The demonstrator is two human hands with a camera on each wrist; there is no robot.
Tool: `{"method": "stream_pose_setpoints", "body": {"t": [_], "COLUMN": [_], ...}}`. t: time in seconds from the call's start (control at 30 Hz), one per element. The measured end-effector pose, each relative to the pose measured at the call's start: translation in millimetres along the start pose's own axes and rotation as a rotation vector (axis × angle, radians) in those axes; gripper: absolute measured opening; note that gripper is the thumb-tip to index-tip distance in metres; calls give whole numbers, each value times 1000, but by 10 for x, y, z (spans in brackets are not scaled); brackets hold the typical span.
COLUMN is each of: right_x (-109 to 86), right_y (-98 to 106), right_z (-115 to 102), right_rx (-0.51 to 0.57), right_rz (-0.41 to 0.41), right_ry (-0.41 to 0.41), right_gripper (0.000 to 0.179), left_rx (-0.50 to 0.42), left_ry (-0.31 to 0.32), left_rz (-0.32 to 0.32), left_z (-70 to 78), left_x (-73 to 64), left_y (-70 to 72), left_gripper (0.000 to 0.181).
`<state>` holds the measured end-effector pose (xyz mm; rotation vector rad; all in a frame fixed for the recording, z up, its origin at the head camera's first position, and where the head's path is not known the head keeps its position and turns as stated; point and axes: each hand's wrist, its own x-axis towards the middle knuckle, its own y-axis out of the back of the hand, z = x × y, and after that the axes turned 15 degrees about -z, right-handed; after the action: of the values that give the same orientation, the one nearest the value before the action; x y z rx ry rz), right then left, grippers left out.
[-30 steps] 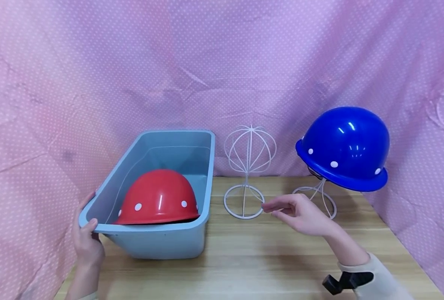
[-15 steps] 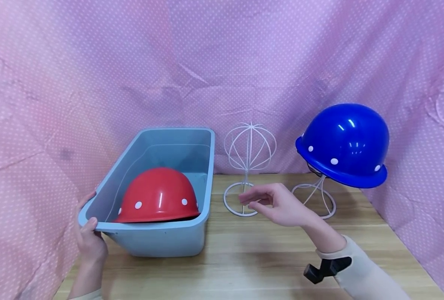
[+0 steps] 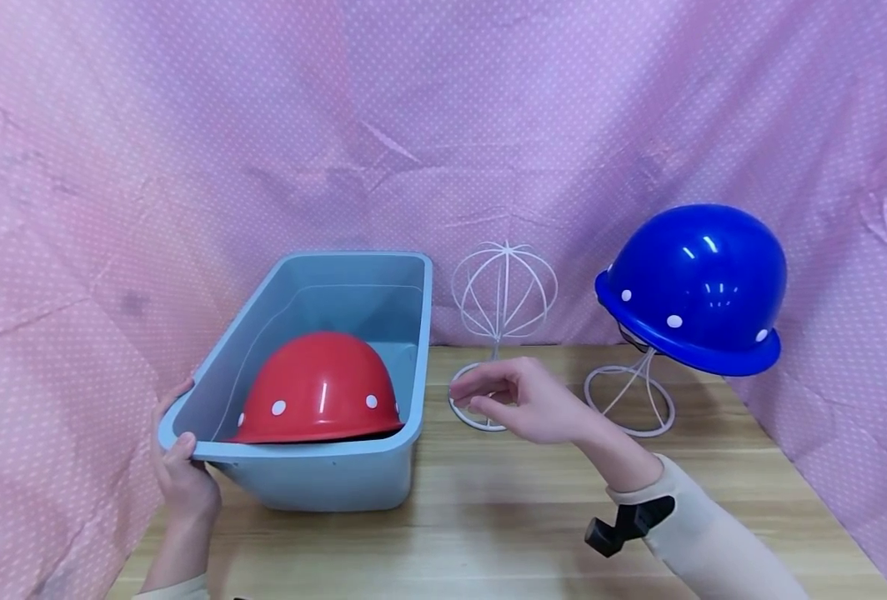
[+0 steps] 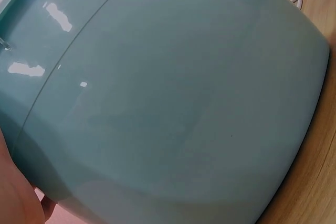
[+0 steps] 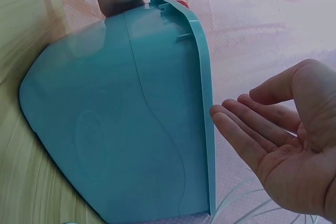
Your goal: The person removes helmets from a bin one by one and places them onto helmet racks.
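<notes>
My left hand (image 3: pixel 188 483) grips the near left corner of a grey-blue plastic tub (image 3: pixel 323 483), thumb over the rim. In the left wrist view the tub's outer wall (image 4: pixel 173 98) fills most of the picture. Inside the tub, at its near end, a red hard hat (image 3: pixel 319 383) with white dots lies dome up. To the right of the tub my right hand (image 3: pixel 526 400) hovers over the table with nothing in it, fingers loosely bent. It overlaps the base of a bare white wire stand (image 3: pixel 503 292). The right wrist view shows this hand (image 5: pixel 278 140) with its palm turned up beside the tub's rim.
A blue hard hat (image 3: pixel 699 283) sits tilted on a second wire stand (image 3: pixel 631 400) at the right. Both stands and the tub are on a wood-grain table (image 3: pixel 503 533). Pink dotted cloth (image 3: pixel 443 125) hangs behind and along both sides.
My right hand has moved left, from near the blue hard hat's stand to in front of the bare stand, closer to the tub. My left hand keeps its grip on the tub's corner.
</notes>
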<state>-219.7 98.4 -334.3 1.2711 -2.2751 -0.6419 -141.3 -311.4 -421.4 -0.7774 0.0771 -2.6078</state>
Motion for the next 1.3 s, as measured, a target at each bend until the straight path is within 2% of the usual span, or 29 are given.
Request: {"method": "stream_pose_setpoints", "body": {"t": [0.27, 0.47, 0.53, 0.67, 0.87, 1.0, 1.13, 1.3], "right_x": [91, 229, 271, 357, 632, 812, 962, 1043], "right_y": [21, 55, 35, -55, -162, -218, -294, -347], "right_z": [-34, -122, -166, -254, -340, -377, -377, -371], "right_rx": [44, 61, 71, 62, -86, -156, -208, -356], "right_rz": [-23, 22, 43, 69, 18, -44, -118, -157], "right_ry": [27, 79, 90, 87, 74, 46, -5, -38], "right_gripper": [27, 26, 26, 27, 29, 35, 46, 58], "left_rx": [-65, -169, -180, -149, -61, 4, 33, -31], "left_ry": [-43, -123, -130, -87, -35, 0, -15, -60], "left_rz": [23, 44, 53, 75, 101, 56, 26, 4], "left_z": [-15, -52, -59, -72, -46, -12, -16, -60], "left_x": [24, 117, 117, 55, 3, -1, 3, 28], "left_y": [-34, -79, -88, -95, -51, -5, 36, 16], "left_gripper": [56, 54, 54, 55, 59, 58, 58, 60]}}
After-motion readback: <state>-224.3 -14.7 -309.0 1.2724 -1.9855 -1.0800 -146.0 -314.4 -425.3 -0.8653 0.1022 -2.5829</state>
